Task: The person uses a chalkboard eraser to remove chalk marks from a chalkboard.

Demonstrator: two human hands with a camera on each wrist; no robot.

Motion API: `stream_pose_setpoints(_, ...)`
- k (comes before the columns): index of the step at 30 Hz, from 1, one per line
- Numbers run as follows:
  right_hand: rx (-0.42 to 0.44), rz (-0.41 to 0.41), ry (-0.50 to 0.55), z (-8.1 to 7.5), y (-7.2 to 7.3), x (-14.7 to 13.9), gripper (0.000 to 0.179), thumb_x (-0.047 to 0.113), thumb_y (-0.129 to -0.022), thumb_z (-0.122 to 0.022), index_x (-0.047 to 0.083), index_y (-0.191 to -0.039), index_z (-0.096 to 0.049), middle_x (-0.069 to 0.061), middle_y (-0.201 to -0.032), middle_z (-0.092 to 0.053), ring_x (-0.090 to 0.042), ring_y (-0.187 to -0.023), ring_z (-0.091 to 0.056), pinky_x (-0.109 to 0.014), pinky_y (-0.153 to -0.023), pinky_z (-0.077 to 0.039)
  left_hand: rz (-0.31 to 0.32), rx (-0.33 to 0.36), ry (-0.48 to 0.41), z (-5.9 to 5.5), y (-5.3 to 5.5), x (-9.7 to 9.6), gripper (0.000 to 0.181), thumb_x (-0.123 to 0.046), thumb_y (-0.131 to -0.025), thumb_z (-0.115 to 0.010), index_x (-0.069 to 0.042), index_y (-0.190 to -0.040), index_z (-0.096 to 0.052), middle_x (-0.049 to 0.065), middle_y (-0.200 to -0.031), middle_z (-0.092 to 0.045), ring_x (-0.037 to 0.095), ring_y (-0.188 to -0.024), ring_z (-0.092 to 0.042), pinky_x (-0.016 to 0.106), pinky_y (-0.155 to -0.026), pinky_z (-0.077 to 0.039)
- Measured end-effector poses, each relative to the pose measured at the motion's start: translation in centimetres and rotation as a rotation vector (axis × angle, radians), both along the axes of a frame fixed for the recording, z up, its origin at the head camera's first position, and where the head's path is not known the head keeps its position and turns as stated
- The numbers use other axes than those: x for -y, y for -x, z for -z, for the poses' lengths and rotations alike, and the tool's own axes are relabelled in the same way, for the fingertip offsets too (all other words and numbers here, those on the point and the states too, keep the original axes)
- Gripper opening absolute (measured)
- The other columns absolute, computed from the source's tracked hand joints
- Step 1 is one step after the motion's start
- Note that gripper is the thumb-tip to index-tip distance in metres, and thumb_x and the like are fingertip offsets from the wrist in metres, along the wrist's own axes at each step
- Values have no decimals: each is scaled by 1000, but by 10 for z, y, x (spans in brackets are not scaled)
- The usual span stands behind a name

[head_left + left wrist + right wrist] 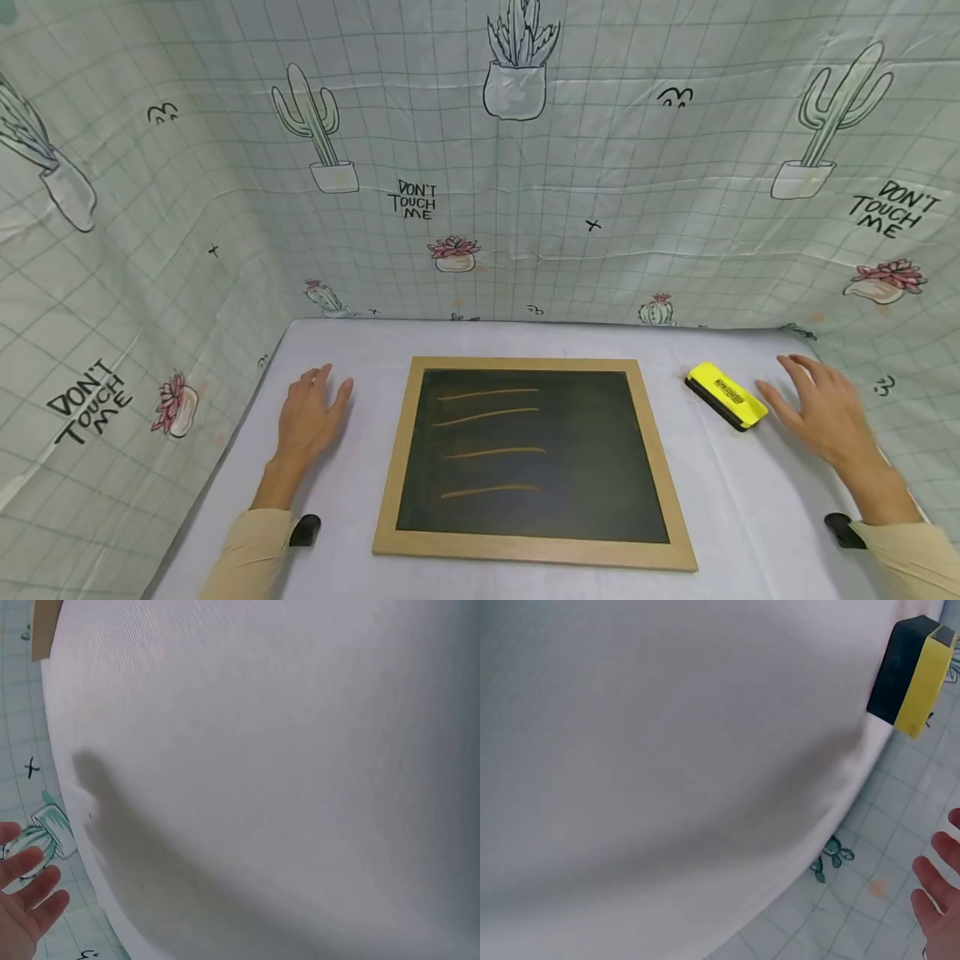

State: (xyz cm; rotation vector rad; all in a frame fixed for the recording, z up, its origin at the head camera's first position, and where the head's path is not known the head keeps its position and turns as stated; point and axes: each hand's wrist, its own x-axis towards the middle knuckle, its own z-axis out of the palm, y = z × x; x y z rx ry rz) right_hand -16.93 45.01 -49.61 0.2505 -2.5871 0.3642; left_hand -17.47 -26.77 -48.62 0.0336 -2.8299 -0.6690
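A small chalkboard (585, 467) with a light wooden frame (525, 363) lies flat on the white table. Several orange-brown chalk lines (495, 452) run across its left half. To its right is a yellow and black board eraser (726, 395), which shows its dark side in the right wrist view (911, 675). My right hand (825, 408) hovers just right of the eraser, fingers loosely spread and apart from it. Left of the board, my left hand (309, 417) holds nothing, its fingers relaxed. Both hands appear at the edges of their wrist views.
White cloth (345, 342) covers the table. A gridded curtain (525, 167) printed with cacti rises behind it and along both sides. Dark straps or devices (305, 531) sit at the wrists, by the beige sleeves (251, 550).
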Motion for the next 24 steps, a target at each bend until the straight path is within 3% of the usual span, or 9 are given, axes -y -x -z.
stream_pose_setpoints(5, -96, -60, 21, -1, 5, 7, 50, 28, -97, -68, -13, -125, -60, -40, -123, -57, -62, -109, -50, -71, -91, -36, 2, 61, -75, -6, -1, -9, 60, -39, -109, -47, 8, -146, -46, 35, -144, -45, 52, -132, -43, 64, -106, -35)
stream_pose_setpoints(8, -100, -73, 34, -2, 7, 11, 49, 25, -95, -70, -13, -124, -61, -40, -121, -58, -61, -108, -51, -70, -91, -37, 3, 101, -108, -9, -1, -14, 61, -40, -109, -45, 7, -148, -45, 33, -146, -44, 50, -134, -41, 63, -107, -35)
stream_pose_setpoints(13, -60, -76, 60, -3, 9, 17, 46, 19, -93, -73, -13, -124, -60, -38, -119, -59, -59, -104, -52, -69, -89, -37, 8, 123, -146, -7, 1, -22, 60, -40, -110, -44, 6, -147, -45, 31, -145, -46, 49, -134, -44, 62, -107, -37)
stream_pose_setpoints(19, 12, -64, 82, -5, 8, 27, 48, 20, -94, -73, -12, -127, -59, -38, -121, -58, -58, -106, -51, -68, -88, -38, 39, 94, -224, 0, 4, -33, 55, -37, -109, -48, 7, -142, -52, 28, -132, -57, 43, -114, -59, 56, -96, -46)
stream_pose_setpoints(24, 47, -78, 86, -5, 11, 35, 49, 20, -94, -74, -12, -128, -58, -38, -123, -57, -58, -107, -51, -69, -88, -38, 49, 65, -259, 5, 4, -41, 49, -31, -107, -53, 9, -135, -57, 26, -120, -62, 39, -103, -62, 54, -89, -48)
